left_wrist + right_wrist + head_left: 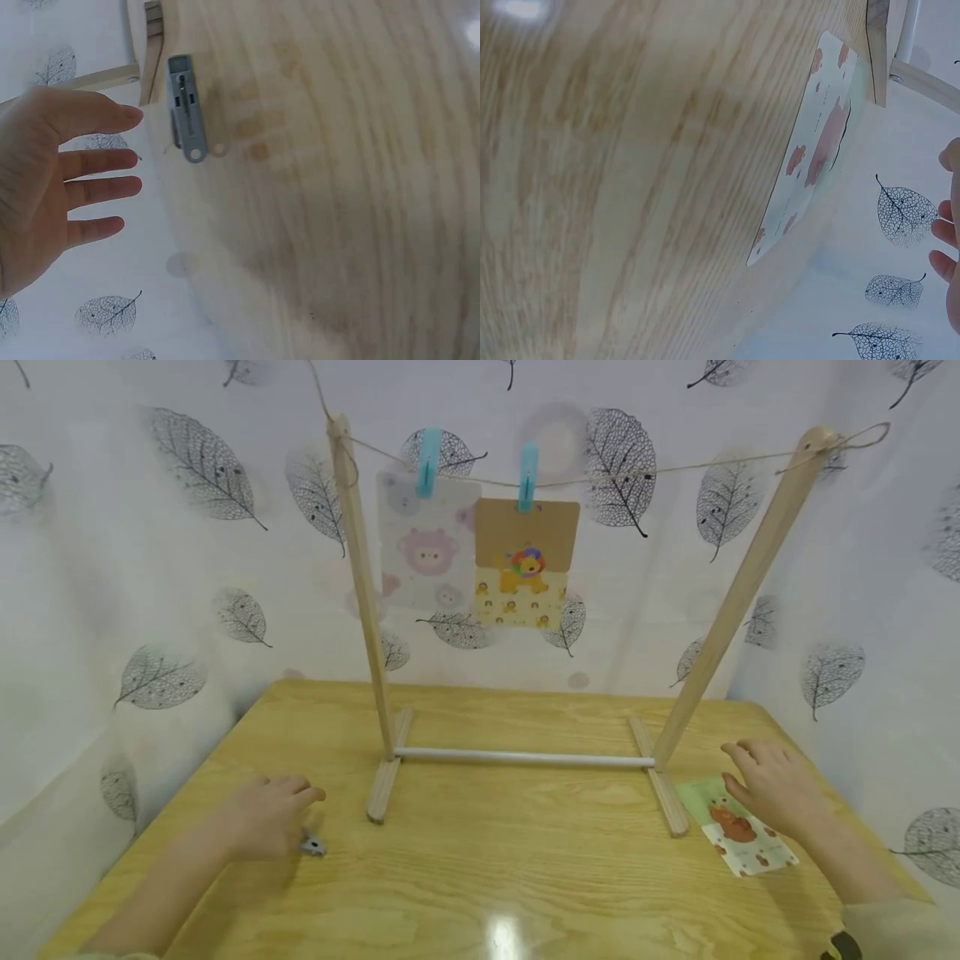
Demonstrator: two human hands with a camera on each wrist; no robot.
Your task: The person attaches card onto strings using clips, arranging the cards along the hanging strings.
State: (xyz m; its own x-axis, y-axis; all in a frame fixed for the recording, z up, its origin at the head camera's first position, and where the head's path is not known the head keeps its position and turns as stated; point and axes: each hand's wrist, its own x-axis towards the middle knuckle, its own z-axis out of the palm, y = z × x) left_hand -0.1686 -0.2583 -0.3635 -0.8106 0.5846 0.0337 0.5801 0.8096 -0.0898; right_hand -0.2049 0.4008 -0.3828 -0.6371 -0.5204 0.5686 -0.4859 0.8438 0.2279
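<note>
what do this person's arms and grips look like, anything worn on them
The left grip and right grip are ungloved human hands, no rings visible. The right arm wears a pale sleeve, with a black-and-yellow piece at its edge, too cropped to identify. Only a sliver of pale cuff shows on the left arm.

A printed card [802, 161] lies on the counter [645, 187] near a wooden foot [879, 52], the right grip [951, 234] apart from it against a leaf-print backdrop [840, 289].

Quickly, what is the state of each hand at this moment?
Left hand: open, holding nothing, near the grey clip.
Right hand: open, holding nothing, near the green-and-white card.
</note>
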